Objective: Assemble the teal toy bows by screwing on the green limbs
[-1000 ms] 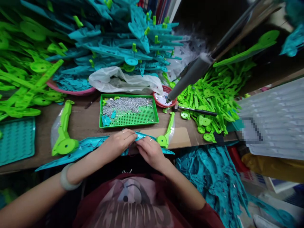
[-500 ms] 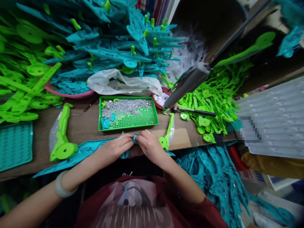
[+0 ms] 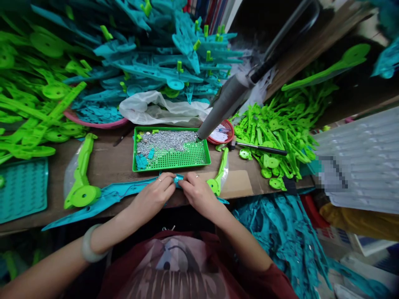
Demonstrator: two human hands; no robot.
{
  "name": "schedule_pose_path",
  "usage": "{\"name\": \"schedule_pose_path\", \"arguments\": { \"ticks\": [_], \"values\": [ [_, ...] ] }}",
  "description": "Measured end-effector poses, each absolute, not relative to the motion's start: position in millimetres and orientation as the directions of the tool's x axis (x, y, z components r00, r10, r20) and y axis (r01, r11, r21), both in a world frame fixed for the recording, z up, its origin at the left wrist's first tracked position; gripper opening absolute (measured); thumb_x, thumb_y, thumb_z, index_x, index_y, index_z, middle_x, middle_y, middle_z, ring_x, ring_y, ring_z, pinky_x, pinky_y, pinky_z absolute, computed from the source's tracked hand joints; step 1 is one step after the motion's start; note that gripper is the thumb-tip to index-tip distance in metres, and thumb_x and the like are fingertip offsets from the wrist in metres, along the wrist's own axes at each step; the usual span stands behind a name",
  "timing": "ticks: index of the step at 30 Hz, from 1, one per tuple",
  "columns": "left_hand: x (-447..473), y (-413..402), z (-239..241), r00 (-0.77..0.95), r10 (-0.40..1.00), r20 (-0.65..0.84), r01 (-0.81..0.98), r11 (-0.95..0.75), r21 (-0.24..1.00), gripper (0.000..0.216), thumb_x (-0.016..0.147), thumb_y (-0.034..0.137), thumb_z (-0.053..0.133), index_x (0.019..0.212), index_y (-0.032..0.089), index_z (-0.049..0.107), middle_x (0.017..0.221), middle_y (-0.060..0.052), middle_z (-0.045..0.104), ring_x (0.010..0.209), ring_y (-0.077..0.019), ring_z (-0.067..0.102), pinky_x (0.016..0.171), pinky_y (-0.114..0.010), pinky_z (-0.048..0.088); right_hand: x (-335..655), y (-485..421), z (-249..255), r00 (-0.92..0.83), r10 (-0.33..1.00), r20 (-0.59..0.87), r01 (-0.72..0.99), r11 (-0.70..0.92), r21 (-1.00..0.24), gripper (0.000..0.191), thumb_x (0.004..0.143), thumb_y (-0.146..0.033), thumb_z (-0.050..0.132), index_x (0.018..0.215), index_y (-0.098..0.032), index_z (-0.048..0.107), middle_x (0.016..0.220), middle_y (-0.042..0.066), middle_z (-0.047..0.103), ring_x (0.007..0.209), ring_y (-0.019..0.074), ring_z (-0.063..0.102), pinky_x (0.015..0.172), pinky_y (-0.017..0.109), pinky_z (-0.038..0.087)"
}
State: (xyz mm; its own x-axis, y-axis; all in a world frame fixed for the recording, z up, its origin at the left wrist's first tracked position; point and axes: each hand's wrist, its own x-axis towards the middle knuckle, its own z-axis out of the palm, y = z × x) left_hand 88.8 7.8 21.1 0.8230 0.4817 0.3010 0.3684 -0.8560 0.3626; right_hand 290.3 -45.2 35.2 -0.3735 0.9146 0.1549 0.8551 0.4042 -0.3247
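A long blue plastic part [image 3: 127,189], shaped like a blade, lies along the near edge of the wooden table. My left hand [image 3: 158,191], fingers pinched together, grips its middle from the left. From the right, my right hand [image 3: 198,191] closes thumb and fingertips on the same spot. A small bit of blue plastic shows between the fingertips; whatever else they pinch is hidden. A green arm with a round disc [image 3: 84,196] rests at the part's left portion, and a second green arm [image 3: 215,186] is just beyond my right hand.
Behind my hands stands a green mesh tray [image 3: 174,167] of small metal screws. A grey hanging tool [image 3: 226,104], apparently a power screwdriver, slants over it. A hammer [image 3: 262,148] lies beside piled green parts [image 3: 271,124]. Blue parts [image 3: 149,70] are heaped behind.
The hanging tool has swung left, its tip now over the tray's right edge. My left fingers are bent more around the blue part. The view has shifted slightly.
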Motion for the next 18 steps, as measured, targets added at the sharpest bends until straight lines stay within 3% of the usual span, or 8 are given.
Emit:
{"name": "schedule_pose_path", "arguments": {
  "ticks": [5, 9, 14, 18],
  "values": [
    [88, 5, 16, 0.822, 0.492, 0.288, 0.405, -0.859, 0.313, 0.029, 0.093, 0.002, 0.042, 0.113, 0.010, 0.063, 0.120, -0.018, 0.063, 0.131, -0.0318, 0.053, 0.101, -0.049, 0.056, 288, -47, 31, -0.396, 0.897, 0.195, 0.864, 0.436, -0.251, 0.017, 0.101, -0.013, 0.047, 0.097, -0.017, 0.063, 0.089, 0.006, 0.057, 0.078, 0.0182, 0.049, 0.066, 0.030, 0.039],
    [85, 8, 13, 0.836, 0.472, 0.280, 0.387, -0.869, 0.308, 0.028, 0.093, 0.004, 0.046, 0.113, 0.009, 0.064, 0.120, -0.018, 0.064, 0.128, -0.0326, 0.055, 0.098, -0.049, 0.058, 288, -50, 27, -0.415, 0.880, 0.229, 0.872, 0.457, -0.174, 0.018, 0.100, -0.012, 0.046, 0.094, -0.017, 0.062, 0.087, 0.006, 0.057, 0.077, 0.0189, 0.049, 0.064, 0.031, 0.039],
    [81, 13, 16, 0.850, 0.446, 0.280, 0.348, -0.875, 0.337, 0.029, 0.088, 0.004, 0.050, 0.112, 0.011, 0.066, 0.115, -0.016, 0.065, 0.127, -0.0331, 0.056, 0.096, -0.049, 0.059, 285, -50, 32, -0.337, 0.917, 0.212, 0.924, 0.366, -0.112, 0.020, 0.100, -0.011, 0.045, 0.093, -0.017, 0.062, 0.100, 0.011, 0.060, 0.083, 0.0210, 0.052, 0.063, 0.032, 0.044],
    [81, 13, 20, 0.861, 0.433, 0.266, 0.345, -0.882, 0.321, 0.030, 0.080, 0.000, 0.052, 0.107, 0.008, 0.065, 0.113, -0.016, 0.064, 0.126, -0.0343, 0.055, 0.096, -0.048, 0.059, 285, -50, 41, -0.533, 0.835, 0.140, 0.842, 0.540, -0.017, 0.016, 0.099, -0.014, 0.049, 0.092, -0.016, 0.063, 0.090, 0.010, 0.059, 0.088, 0.0243, 0.052, 0.060, 0.035, 0.045]
  ]
}}
